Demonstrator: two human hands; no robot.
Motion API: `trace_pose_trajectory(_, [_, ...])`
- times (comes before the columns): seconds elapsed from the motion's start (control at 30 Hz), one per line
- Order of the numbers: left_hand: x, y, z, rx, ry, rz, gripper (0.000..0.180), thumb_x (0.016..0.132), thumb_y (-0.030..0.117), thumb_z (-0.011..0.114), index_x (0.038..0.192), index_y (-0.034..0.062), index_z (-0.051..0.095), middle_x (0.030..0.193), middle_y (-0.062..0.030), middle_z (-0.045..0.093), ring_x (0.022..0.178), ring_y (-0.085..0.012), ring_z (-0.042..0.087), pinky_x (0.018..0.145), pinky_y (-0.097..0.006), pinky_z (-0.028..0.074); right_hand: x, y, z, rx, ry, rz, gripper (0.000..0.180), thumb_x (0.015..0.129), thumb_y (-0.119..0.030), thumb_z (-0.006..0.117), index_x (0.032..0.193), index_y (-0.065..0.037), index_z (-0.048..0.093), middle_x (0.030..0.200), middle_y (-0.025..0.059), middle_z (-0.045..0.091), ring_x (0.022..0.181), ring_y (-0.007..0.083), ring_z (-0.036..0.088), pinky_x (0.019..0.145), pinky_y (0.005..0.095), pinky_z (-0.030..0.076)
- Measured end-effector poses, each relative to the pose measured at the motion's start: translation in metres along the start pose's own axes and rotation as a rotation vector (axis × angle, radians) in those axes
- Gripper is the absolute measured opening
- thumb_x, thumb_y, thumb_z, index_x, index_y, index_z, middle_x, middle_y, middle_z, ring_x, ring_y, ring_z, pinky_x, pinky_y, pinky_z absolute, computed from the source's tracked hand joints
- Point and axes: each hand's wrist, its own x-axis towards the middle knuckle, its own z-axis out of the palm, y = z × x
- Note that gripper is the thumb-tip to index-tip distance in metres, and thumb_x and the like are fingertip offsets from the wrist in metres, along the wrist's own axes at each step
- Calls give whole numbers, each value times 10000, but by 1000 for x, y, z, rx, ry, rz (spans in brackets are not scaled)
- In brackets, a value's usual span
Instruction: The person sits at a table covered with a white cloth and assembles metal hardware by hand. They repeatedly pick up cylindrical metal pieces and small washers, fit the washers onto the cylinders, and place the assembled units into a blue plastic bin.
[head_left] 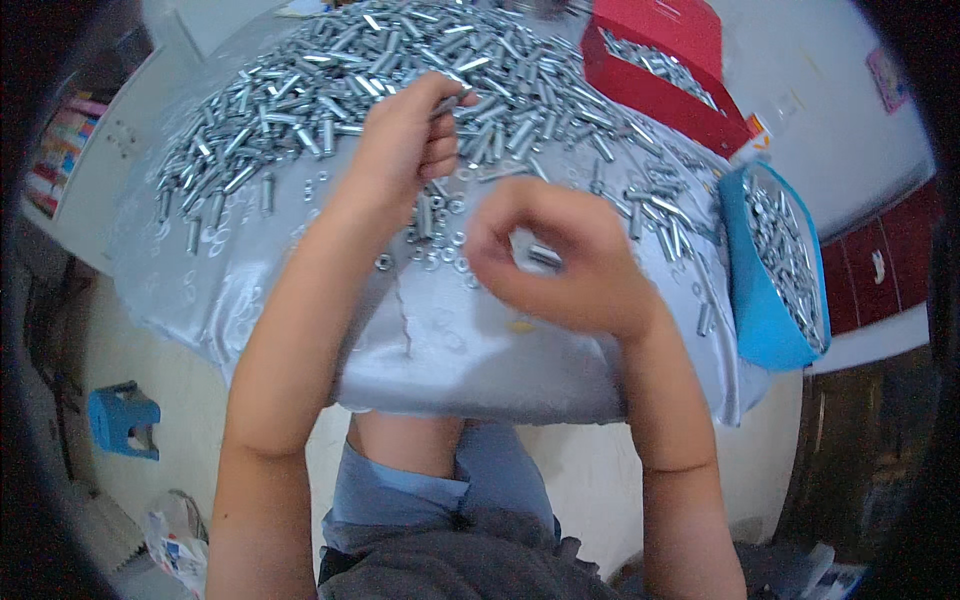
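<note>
My left hand (405,135) is closed over the near side of a large heap of silver metal sleeves (400,50). A short grey metal sleeve (453,101) sticks out between its thumb and forefinger. Lower and to the right, my right hand (555,255) is curled into a loop and smeared by motion. What its fingertips hold, if anything, is hidden. One silver sleeve (544,256) shows through that loop. Between the hands, small nuts and washers (440,245) lie on the cloth beside a few upright-looking sleeves (425,215).
A shiny pale cloth (480,380) covers the table. At the far right stands an open red box (660,105) of metal pieces. A blue bin (750,300) filled with metal parts is at the right edge. A blue stool (125,420) stands on the floor at left.
</note>
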Motion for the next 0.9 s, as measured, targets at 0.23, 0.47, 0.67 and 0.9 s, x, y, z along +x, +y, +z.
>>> trace_pose_trajectory(0.23, [2, 3, -4, -61, -6, 6, 236, 818, 218, 482, 875, -9, 520, 513, 70, 210, 412, -42, 187, 386, -213, 170, -40, -55, 22, 889, -476, -81, 294, 764, -318, 627, 769, -25, 601, 665, 61, 553, 555, 153, 519, 527, 275, 391])
trace_pose_trajectory(0.47, [-2, 0, 2, -17, -7, 20, 236, 813, 221, 482, 862, -4, 532, 512, 68, 211, 418, -43, 192, 392, -214, 171, -34, -70, 52, 1060, -298, -463, 370, 893, -317, 445, 982, 0, 613, 675, 59, 481, 455, 112, 438, 385, 233, 303])
trace_pose_trajectory(0.67, [0, 0, 7, 26, 4, -55, 247, 808, 225, 488, 873, -5, 547, 515, 67, 215, 422, -42, 194, 402, -214, 178, -42, -66, 53, 1031, -286, -467, 340, 903, -271, 421, 960, -4, 623, 675, 74, 490, 466, 116, 454, 375, 221, 319])
trace_pose_trajectory(0.9, [5, -8, 2, 139, 26, 17, 216, 776, 242, 524, 809, 33, 570, 512, 62, 298, 412, -48, 227, 402, -218, 185, 0, -24, -15, 267, 88, 215, 299, 700, -73, 668, 963, -25, 535, 855, 48, 581, 714, 113, 554, 632, 239, 460])
